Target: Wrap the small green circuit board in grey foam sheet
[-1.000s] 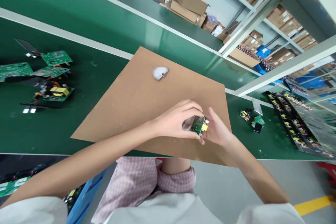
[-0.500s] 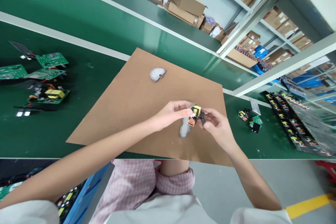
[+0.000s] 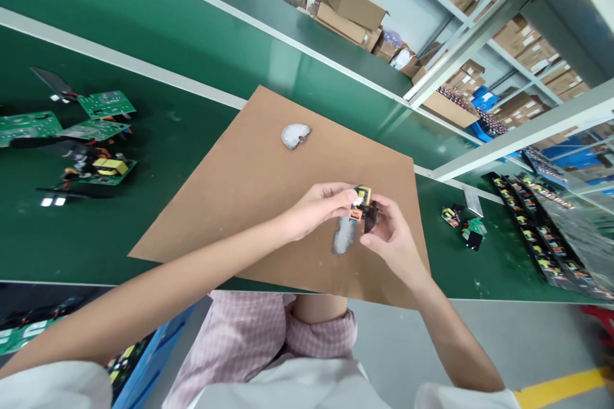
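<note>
My left hand (image 3: 320, 208) pinches a small circuit board (image 3: 363, 194) that carries a yellow-wrapped transformer and an orange part. At the board's right side, my right hand (image 3: 394, 230) has its fingers closed around a flat black piece (image 3: 371, 217), which looks joined to the board. Both hands are close together above the brown cardboard sheet (image 3: 230, 204). Just below the board lies a grey-white elongated pad (image 3: 344, 236) on the cardboard. Farther back on the sheet rests a grey-white rounded piece (image 3: 295, 135) with a notch.
Several green circuit boards (image 3: 105, 104) with wires lie at the left of the green table (image 3: 187, 160). Two small board assemblies (image 3: 474, 230) sit to the right, near a black tray (image 3: 527, 223) of similar boards. A blue crate (image 3: 153, 358) stands below the table edge.
The board has tilted and risen slightly in my hands. My right fingers have shifted, and the black piece now shows its broad face. The whole view has moved a little.
</note>
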The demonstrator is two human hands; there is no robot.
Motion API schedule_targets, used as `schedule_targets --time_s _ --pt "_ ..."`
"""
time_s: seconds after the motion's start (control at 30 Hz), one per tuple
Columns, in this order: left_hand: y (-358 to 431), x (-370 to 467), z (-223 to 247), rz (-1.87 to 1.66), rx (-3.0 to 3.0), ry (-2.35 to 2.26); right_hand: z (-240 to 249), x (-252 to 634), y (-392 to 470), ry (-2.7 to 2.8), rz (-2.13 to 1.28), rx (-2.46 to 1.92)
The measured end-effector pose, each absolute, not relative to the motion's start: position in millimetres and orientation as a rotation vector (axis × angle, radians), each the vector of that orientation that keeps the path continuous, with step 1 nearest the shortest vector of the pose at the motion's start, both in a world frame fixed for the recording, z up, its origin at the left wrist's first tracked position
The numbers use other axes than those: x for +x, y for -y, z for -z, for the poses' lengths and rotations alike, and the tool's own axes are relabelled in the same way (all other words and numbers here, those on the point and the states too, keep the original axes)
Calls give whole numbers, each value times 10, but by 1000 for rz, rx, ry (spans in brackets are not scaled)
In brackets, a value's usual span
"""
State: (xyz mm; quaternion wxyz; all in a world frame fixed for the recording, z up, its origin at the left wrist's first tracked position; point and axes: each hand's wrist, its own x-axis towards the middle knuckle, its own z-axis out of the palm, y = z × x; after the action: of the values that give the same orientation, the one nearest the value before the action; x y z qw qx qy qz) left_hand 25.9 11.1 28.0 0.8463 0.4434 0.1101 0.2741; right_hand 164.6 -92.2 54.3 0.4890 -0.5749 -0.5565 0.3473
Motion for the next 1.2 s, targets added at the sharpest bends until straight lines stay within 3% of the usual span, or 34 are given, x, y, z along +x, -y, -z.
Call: schedule_targets --time_s 0.27,0.63,0.83,0.97,1.07,1.2 --pt "-97 260 -317 -564 1041 -207 -566 1739 885 1222 -916 -1443" --pt "-103 278 -266 -614 1321 -375 -537 1572 784 1657 -465 -1781" --pt "-154 268 -239 -476 1291 -356 -499 1710 851 1555 -551 -1791" --pt "-212 183 -194 -570 1969 -460 -349 1844 883 1435 -517 -1781" --pt "-224 121 -92 -405 2452 -338 -168 1894 924 1716 -344 -1854" --pt "-211 119 62 -224 2644 -305 17 1884 981 2136 -7 -1713"
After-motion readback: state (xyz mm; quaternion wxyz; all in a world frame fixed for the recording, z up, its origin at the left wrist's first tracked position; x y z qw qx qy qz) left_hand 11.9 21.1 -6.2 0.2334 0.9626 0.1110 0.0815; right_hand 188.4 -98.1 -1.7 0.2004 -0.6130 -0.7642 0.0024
